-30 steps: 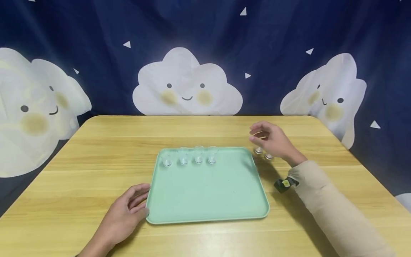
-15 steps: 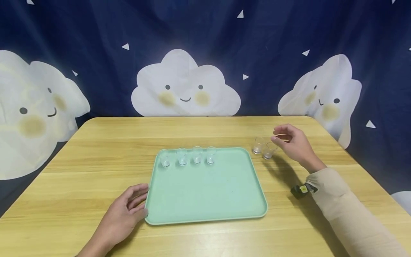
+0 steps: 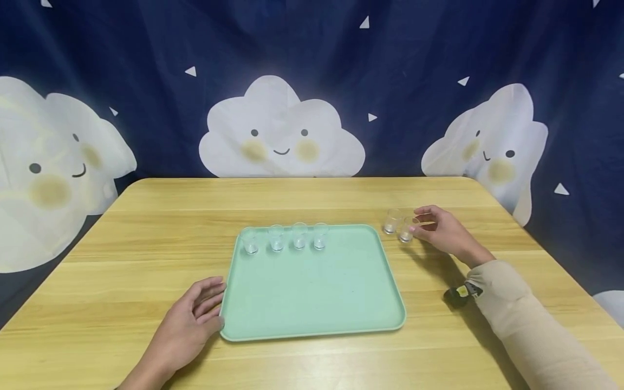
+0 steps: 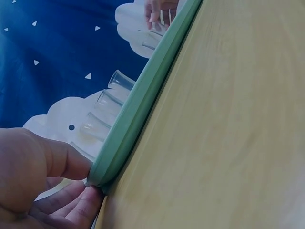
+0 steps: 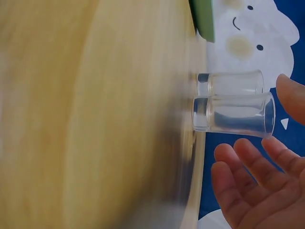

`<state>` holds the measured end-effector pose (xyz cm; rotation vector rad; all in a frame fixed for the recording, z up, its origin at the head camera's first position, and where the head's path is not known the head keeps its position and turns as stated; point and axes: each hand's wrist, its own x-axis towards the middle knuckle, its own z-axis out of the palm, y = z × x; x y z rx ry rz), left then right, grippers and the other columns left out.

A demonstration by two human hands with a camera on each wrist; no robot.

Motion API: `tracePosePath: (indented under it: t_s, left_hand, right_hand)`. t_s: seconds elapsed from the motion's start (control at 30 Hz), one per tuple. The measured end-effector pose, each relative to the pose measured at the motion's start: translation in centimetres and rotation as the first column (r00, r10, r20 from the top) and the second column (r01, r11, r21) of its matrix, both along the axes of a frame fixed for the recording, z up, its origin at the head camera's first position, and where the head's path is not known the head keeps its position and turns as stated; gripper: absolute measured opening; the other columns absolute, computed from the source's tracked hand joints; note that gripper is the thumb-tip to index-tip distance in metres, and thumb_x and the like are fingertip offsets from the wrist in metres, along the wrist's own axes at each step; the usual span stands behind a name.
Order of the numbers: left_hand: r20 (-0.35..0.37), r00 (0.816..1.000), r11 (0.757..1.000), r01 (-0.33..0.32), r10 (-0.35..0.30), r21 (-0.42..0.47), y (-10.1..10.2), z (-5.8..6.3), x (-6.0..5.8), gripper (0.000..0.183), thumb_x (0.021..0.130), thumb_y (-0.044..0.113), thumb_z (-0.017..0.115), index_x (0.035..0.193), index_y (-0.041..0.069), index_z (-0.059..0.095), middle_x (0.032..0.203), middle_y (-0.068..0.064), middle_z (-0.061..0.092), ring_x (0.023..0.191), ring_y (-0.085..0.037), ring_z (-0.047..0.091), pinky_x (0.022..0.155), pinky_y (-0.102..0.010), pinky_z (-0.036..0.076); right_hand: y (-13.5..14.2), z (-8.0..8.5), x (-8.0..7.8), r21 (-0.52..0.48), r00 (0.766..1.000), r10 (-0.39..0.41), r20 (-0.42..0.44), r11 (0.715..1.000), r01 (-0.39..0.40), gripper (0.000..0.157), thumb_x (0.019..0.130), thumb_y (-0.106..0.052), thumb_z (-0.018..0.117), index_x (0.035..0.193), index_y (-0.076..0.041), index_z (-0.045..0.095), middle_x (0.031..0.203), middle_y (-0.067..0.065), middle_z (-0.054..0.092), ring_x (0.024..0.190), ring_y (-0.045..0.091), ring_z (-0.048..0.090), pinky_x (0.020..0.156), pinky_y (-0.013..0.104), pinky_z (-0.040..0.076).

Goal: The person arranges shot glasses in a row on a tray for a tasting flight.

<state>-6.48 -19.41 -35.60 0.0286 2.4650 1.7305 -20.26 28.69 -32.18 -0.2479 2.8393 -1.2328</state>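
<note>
My left hand [image 3: 187, 319] holds the left edge of the mint-green tray [image 3: 312, 292]. In the left wrist view, the thumb [image 4: 71, 162] lies at the tray's rim and the fingers [image 4: 76, 207] bend in below it. Several clear shot glasses [image 3: 276, 238] stand upright in a row along the tray's back left. Right of the tray, two more upright shot glasses stand on the table, a left one [image 3: 391, 222] and a right one [image 3: 406, 233]. My right hand [image 3: 446, 233] surrounds the right glass loosely, thumb and fingers apart; a firm hold is not visible.
The wooden table [image 3: 146, 244] reaches back to a dark blue curtain [image 3: 312, 43] printed with white clouds. A dark strap-like device [image 3: 458, 295] hangs at the right wrist, below a beige sleeve [image 3: 526, 319].
My right hand has moved right from above the two table glasses, then lowered toward the right one. The left hand stays at the tray's edge, and the glasses have not moved.
</note>
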Motion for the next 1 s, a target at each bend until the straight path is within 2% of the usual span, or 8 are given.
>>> tracePosePath:
  t_s: [0.07, 0.23, 0.4, 0.57, 0.67, 0.87, 1.0]
  left_hand:
    - [-0.003, 1.0, 1.0, -0.004, 0.004, -0.009, 0.02, 0.03, 0.05, 0.061, 0.086, -0.007, 0.058, 0.143, 0.001, 0.036, 0.144, -0.018, 0.042, 0.132, -0.03, 0.043, 0.1, -0.02, 0.045]
    - [-0.007, 1.0, 0.999, -0.008, 0.007, -0.036, 0.07, -0.01, 0.15, 0.061, 0.086, -0.006, 0.058, 0.143, 0.002, 0.036, 0.144, -0.017, 0.042, 0.132, -0.03, 0.044, 0.1, -0.022, 0.046]
    - [0.004, 1.0, 0.999, -0.018, 0.018, -0.045, 0.2, 0.08, 0.16, 0.061, 0.085, -0.007, 0.056, 0.142, 0.002, 0.037, 0.145, -0.017, 0.043, 0.132, -0.029, 0.044, 0.1, -0.022, 0.046]
    - [-0.002, 1.0, 0.998, -0.023, 0.023, -0.054, 0.27, 0.07, 0.21, 0.059, 0.085, -0.008, 0.055, 0.142, 0.001, 0.038, 0.144, -0.017, 0.043, 0.132, -0.029, 0.044, 0.1, -0.022, 0.046]
    - [-0.005, 1.0, 0.997, -0.026, 0.025, -0.067, 0.33, 0.06, 0.29, 0.059, 0.086, -0.008, 0.055, 0.141, 0.001, 0.039, 0.144, -0.017, 0.043, 0.131, -0.029, 0.045, 0.1, -0.022, 0.046]
    - [0.008, 1.0, 0.995, -0.027, 0.028, -0.097, 0.35, -0.11, 0.6, 0.058, 0.086, -0.007, 0.056, 0.141, 0.003, 0.04, 0.144, -0.016, 0.044, 0.131, -0.029, 0.046, 0.1, -0.023, 0.047]
    - [-0.044, 0.999, 0.99, -0.027, 0.021, -0.136, 0.23, 0.0, 0.23, 0.057, 0.086, -0.007, 0.055, 0.14, 0.003, 0.041, 0.143, -0.018, 0.045, 0.13, -0.03, 0.047, 0.099, -0.024, 0.047]
  right_hand:
    - [-0.01, -0.11, -0.11, 0.001, 1.0, 0.014, 0.011, 1.0, -0.014, 0.057, 0.094, -0.025, 0.064, 0.136, 0.008, 0.042, 0.129, 0.03, 0.052, 0.116, 0.045, 0.053, 0.093, 0.045, 0.053]
    - [-0.03, -0.27, -0.34, 0.025, 0.999, 0.038, 0.008, 0.999, -0.038, 0.05, 0.094, -0.022, 0.064, 0.131, 0.007, 0.046, 0.121, 0.026, 0.058, 0.113, 0.042, 0.056, 0.088, 0.038, 0.054]
    - [-0.17, -0.22, -0.44, 0.023, 0.998, 0.054, 0.016, 0.998, -0.055, 0.048, 0.094, -0.021, 0.065, 0.129, 0.007, 0.048, 0.12, 0.025, 0.058, 0.112, 0.042, 0.057, 0.089, 0.039, 0.053]
    - [-0.39, -0.26, -0.51, 0.017, 0.995, 0.102, 0.008, 0.995, -0.102, 0.035, 0.093, -0.015, 0.065, 0.117, 0.006, 0.052, 0.113, 0.021, 0.059, 0.11, 0.037, 0.057, 0.092, 0.041, 0.052]
    - [-0.44, -0.45, -0.45, 0.012, 0.993, 0.118, -0.002, 0.993, -0.118, 0.028, 0.092, -0.012, 0.066, 0.111, 0.005, 0.053, 0.108, 0.018, 0.06, 0.107, 0.033, 0.058, 0.089, 0.036, 0.053]
    - [-0.27, -0.61, -0.15, 0.055, 0.995, 0.099, -0.018, 0.994, -0.098, 0.031, 0.092, -0.016, 0.067, 0.112, 0.005, 0.056, 0.108, 0.018, 0.062, 0.101, 0.033, 0.062, 0.077, 0.028, 0.053]
    - [-0.07, -0.05, -0.18, 0.065, 0.996, 0.072, -0.048, 0.995, -0.069, 0.032, 0.092, -0.018, 0.068, 0.112, 0.003, 0.056, 0.108, 0.018, 0.063, 0.1, 0.034, 0.063, 0.075, 0.025, 0.054]
